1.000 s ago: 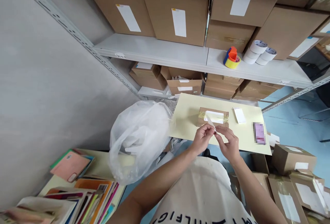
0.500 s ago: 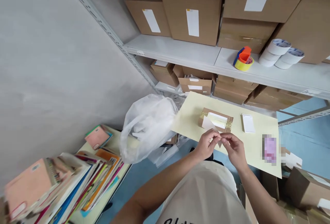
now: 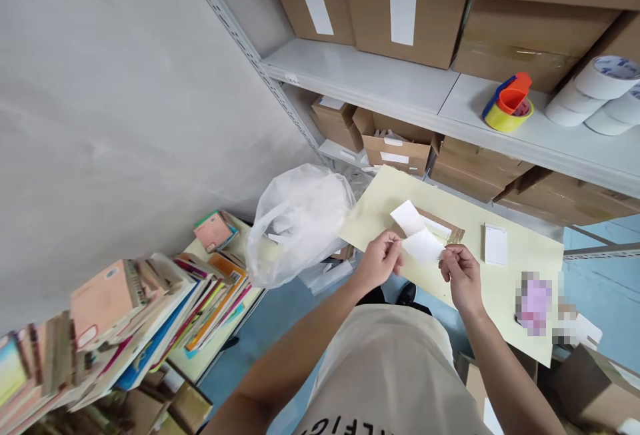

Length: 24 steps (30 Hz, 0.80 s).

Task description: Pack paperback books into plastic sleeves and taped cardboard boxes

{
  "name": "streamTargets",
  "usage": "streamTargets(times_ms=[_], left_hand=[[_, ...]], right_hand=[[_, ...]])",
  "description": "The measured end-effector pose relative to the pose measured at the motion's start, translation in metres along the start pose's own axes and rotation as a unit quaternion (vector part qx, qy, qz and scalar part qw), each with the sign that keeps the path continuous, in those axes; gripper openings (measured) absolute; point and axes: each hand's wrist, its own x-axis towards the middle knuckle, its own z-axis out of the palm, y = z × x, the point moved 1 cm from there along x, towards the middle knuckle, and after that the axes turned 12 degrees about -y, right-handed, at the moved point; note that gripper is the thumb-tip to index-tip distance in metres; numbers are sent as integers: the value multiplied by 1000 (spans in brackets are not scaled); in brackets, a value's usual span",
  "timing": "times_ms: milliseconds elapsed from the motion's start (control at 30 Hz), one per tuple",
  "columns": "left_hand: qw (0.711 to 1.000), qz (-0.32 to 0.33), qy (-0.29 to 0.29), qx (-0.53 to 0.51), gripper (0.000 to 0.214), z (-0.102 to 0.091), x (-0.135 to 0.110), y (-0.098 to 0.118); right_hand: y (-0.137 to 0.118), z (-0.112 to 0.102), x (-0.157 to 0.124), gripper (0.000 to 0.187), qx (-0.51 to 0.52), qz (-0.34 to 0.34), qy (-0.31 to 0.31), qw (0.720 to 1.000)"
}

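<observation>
Over the table, my left hand [image 3: 381, 259] is closed in a pinch at the left end of a white label [image 3: 424, 246]. The label's right corner is pinched between the thumb and fingers of my right hand [image 3: 461, 273]. A second white piece of paper [image 3: 409, 216] shows just beyond it; whether the two are joined I cannot tell. Behind these papers lies a small taped cardboard box [image 3: 453, 227] with a white label on top, partly covered. To the right of it, a stack of white labels [image 3: 495, 244] rests on the pale yellow table [image 3: 530, 255].
A blurred pink item [image 3: 535, 305] lies at the table's right end. Left of the table stands a full translucent plastic bag [image 3: 300, 221], near piled notebooks [image 3: 165, 308]. The shelf [image 3: 360, 71] ahead bears cartons, a tape dispenser [image 3: 509, 103] and white tape rolls [image 3: 595, 91].
My hands have moved apart, and the white label is now spread between them. A second white piece shows beyond it. The view has shifted, showing more of the notebooks at left.
</observation>
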Motion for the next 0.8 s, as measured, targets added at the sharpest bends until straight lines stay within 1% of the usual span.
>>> streamTargets(times_ms=[100, 200, 267, 333, 400, 467, 533, 567, 667, 700, 733, 800], left_hand=[[995, -45, 74, -44, 36, -25, 8, 4], [985, -63, 142, -76, 36, -61, 17, 11], [978, -64, 182, -84, 35, -91, 24, 15], [972, -55, 215, -72, 33, -124, 30, 18], [974, -48, 218, -32, 30, -156, 40, 19], [981, -55, 182, 37, 25, -184, 53, 20], [981, -61, 138, 125, 17, -207, 74, 22], [976, -59, 122, 171, 14, -216, 88, 23], [952, -43, 95, 288, 11, -236, 141, 31], [945, -40, 96, 312, 11, -241, 162, 35], [939, -33, 109, 323, 10, -245, 184, 40], [942, 2, 163, 293, 11, -252, 223, 49]], right_hand=[[1, 0, 11, 29, -6, 12, 10, 1000], [0, 1, 23, 29, -13, 16, 33, 999], [0, 2, 30, 29, -22, 13, 70, 997], [0, 3, 35, 29, -34, 5, 135, 990], [0, 5, 39, 31, -40, -7, 200, 979], [1, 9, 43, 32, -41, -15, 239, 970], [1, 17, 45, 34, -37, -21, 256, 966], [2, 22, 46, 34, -35, -23, 264, 964], [5, 37, 44, 33, -32, -28, 290, 956], [6, 42, 42, 32, -32, -28, 298, 954], [8, 47, 40, 32, -31, -28, 306, 951], [12, 55, 34, 32, -28, -28, 319, 947]])
